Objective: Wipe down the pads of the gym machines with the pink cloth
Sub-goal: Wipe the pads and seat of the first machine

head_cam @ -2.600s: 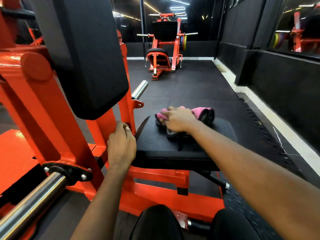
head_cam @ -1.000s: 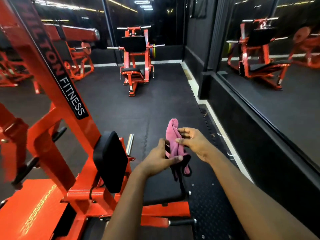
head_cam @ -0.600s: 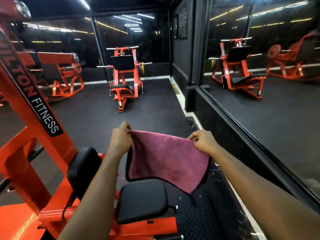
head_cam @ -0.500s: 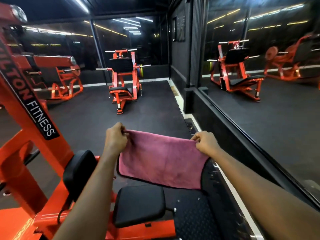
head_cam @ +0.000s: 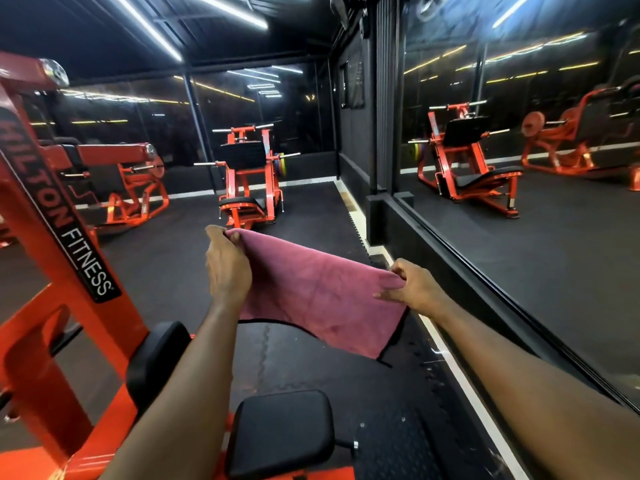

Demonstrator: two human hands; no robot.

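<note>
Now the pink cloth [head_cam: 318, 292] is held spread out in the air, well above the black seat pad [head_cam: 280, 431] and touching neither it nor any other pad. Its upper edge is stretched between the two hands. One top corner is pinched by the left hand [head_cam: 227, 268], whose fingers are curled over the edge. The other top corner is gripped by the right hand [head_cam: 412, 289] between thumb and bent fingers. The left corner is held higher than the right, so the top edge slopes down to the right. The cloth hangs as a flat sheet with a dark trim along its lower edge, and its lowest corner is seen below the right hand.

Below the forearms, the seat pad is seen at the bottom of the view, mounted on an orange machine frame [head_cam: 114, 334]. A second black pad [head_cam: 156, 362] is fixed to the frame just left of the seat pad and is partly hidden by the left forearm. A black label reading "HILTON FITNESS" [head_cam: 64, 220] is carried on the sloping frame beam.

Dark rubber floor [head_cam: 166, 271] is spread beyond the cloth. Another orange machine [head_cam: 249, 178] is placed well apart at the far end of the room, and a third machine [head_cam: 114, 152] is seen to the left. A mirror wall [head_cam: 571, 289] is set along the right side, and orange machines are reflected in it. White light strips [head_cam: 145, 26] are mounted on the ceiling.
</note>
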